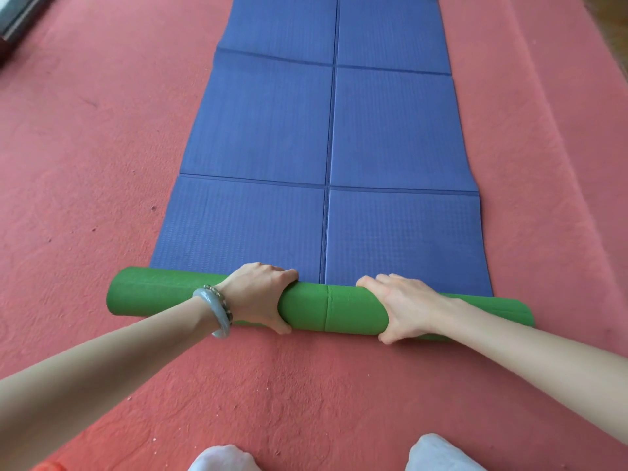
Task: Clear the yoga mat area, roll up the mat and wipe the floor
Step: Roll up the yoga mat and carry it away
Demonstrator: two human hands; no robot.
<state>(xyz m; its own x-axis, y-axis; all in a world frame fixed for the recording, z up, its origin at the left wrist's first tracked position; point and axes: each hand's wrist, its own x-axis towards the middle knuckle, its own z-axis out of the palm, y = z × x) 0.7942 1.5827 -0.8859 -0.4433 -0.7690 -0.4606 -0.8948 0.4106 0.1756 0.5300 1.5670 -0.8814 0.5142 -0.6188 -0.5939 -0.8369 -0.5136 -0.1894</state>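
Observation:
A yoga mat, blue on top with fold creases, lies flat and stretches away from me. Its near end is rolled into a green tube lying crosswise on the floor. My left hand, with a pale bangle and a bead bracelet on the wrist, grips the roll left of its middle, fingers over the top and thumb at the near side. My right hand grips the roll right of its middle in the same way.
Red carpet covers the floor on both sides of the mat and in front of me. A dark object sits at the far left corner. My knees in pale trousers show at the bottom edge.

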